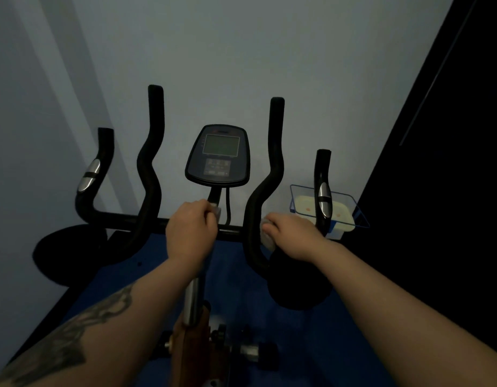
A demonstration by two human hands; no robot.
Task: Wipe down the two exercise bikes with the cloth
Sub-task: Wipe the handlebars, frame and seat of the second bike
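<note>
Below both hands, the bike's chrome post is rising out of a brown frame piece, over blue floor matting; clamp knobs are showing beside the post, dim.

Left hand is closing around the stem under the console, a pale scrap of cloth poking out past its fingers. Right hand is pressing down on the crossbar, well apart from the left, with more pale cloth bunched under its fingers. Cannot tell whether this is one cloth or two.

Cloth is reading as light, soft and limp; best wadded in the palm and wrapped round the tubes. Bike is looking heavy and rigid and likely to stay put under rubbing.

Beyond the hands, matte black wavy grips are standing up, with smooth silver pulse pads on the outer ones. The grey console, with a glassy screen, probably wants light pressure. Right of the right hand, a clear blue-rimmed tray is sitting by the pale wall.
</note>
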